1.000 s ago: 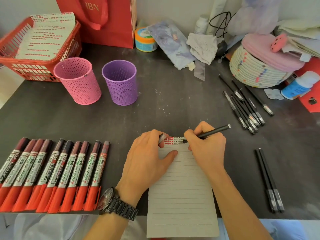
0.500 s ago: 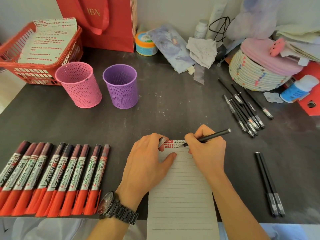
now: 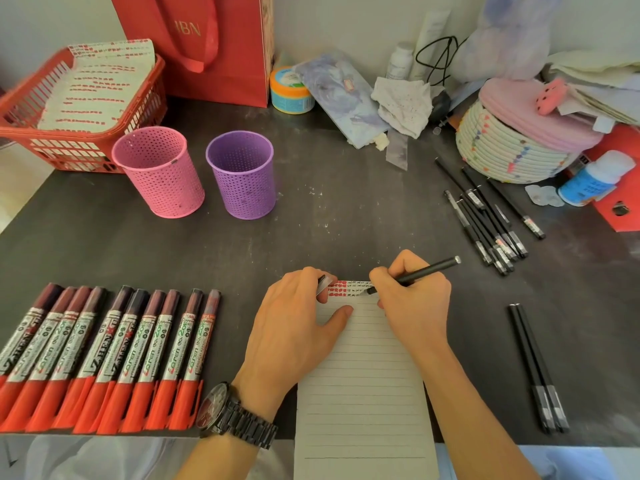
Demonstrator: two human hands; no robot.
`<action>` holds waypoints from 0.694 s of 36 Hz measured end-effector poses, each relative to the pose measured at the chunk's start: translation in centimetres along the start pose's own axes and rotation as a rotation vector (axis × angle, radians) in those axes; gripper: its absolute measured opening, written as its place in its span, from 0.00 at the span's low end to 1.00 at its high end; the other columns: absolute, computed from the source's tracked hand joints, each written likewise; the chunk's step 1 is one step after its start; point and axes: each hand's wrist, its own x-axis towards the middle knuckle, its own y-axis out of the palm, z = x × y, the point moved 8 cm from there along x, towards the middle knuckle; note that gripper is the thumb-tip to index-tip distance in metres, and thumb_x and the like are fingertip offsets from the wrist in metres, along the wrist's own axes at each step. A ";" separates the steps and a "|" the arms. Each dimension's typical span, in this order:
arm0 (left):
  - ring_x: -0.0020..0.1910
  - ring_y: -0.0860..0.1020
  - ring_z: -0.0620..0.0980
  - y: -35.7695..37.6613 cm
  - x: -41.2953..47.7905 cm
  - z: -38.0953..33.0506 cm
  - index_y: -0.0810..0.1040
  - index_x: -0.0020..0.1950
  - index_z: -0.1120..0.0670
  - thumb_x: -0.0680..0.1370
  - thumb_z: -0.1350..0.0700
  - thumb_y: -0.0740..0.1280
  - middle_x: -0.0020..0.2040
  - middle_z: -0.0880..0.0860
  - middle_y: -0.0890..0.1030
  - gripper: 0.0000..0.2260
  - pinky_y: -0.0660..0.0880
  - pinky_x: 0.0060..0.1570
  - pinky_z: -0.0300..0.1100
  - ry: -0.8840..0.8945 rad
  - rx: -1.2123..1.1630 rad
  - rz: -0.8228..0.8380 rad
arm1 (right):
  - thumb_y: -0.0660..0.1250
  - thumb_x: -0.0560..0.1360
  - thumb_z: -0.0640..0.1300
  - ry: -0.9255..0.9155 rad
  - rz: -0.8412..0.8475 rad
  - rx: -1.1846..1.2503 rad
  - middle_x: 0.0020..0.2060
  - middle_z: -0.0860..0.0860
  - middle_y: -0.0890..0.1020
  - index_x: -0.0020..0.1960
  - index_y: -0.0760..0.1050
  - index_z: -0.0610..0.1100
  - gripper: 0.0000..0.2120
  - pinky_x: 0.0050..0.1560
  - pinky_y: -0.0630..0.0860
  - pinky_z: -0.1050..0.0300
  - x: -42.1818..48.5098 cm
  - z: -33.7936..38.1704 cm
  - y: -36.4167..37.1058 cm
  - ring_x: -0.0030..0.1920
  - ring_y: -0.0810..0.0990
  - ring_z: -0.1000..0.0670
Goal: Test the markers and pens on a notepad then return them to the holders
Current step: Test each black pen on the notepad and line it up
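Note:
A lined notepad (image 3: pixel 363 393) lies at the table's front edge, with red and black test marks along its top line. My right hand (image 3: pixel 414 299) grips a black pen (image 3: pixel 427 270) whose tip touches the top line at its right end. My left hand (image 3: pixel 294 327) presses the pad's left side, thumb on the paper, and holds a small pen cap (image 3: pixel 323 284) between its fingers. Several red markers (image 3: pixel 104 358) lie in a row at the left. A pink holder (image 3: pixel 159 171) and a purple holder (image 3: pixel 242 173) stand behind them.
Several black pens (image 3: pixel 485 220) lie in a loose pile at the right, and two more pens (image 3: pixel 536 368) lie near the front right edge. A red basket (image 3: pixel 31 129) with marked sheets, a red bag (image 3: pixel 207 46), a woven basket (image 3: pixel 502 150) and bottles crowd the back.
The pen tip has crept slightly right along the pad's top line. Both hands otherwise stay in place; the camera has shifted a little.

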 end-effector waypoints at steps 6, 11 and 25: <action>0.45 0.68 0.36 0.0 0.0 0.0 0.67 0.47 0.40 0.73 0.36 0.68 0.48 0.34 0.70 0.13 0.60 0.42 0.24 0.003 0.004 0.000 | 0.70 0.69 0.38 -0.005 0.004 0.005 0.23 0.44 0.74 0.32 0.70 0.45 0.11 0.27 0.71 0.58 0.0 0.0 0.0 0.26 0.75 0.45; 0.49 0.72 0.35 -0.4 0.0 -0.5 0.70 0.49 0.41 0.78 0.34 0.54 0.47 0.36 0.74 0.13 0.63 0.44 0.26 0.035 -0.052 -0.005 | 0.70 0.73 0.38 0.032 -0.099 0.189 0.21 0.48 0.72 0.31 0.67 0.44 0.15 0.26 0.72 0.59 -0.3 -0.2 -1.2 0.23 0.75 0.53; 0.58 0.67 0.26 -1.7 -0.8 -1.3 0.71 0.59 0.38 0.83 0.41 0.53 0.55 0.30 0.71 0.10 0.61 0.55 0.20 0.124 -0.102 -0.091 | 0.73 0.70 0.52 0.043 0.034 0.482 0.29 0.43 0.79 0.45 0.82 0.47 0.09 0.30 0.74 0.62 -3.6 0.7 -4.1 0.26 0.75 0.50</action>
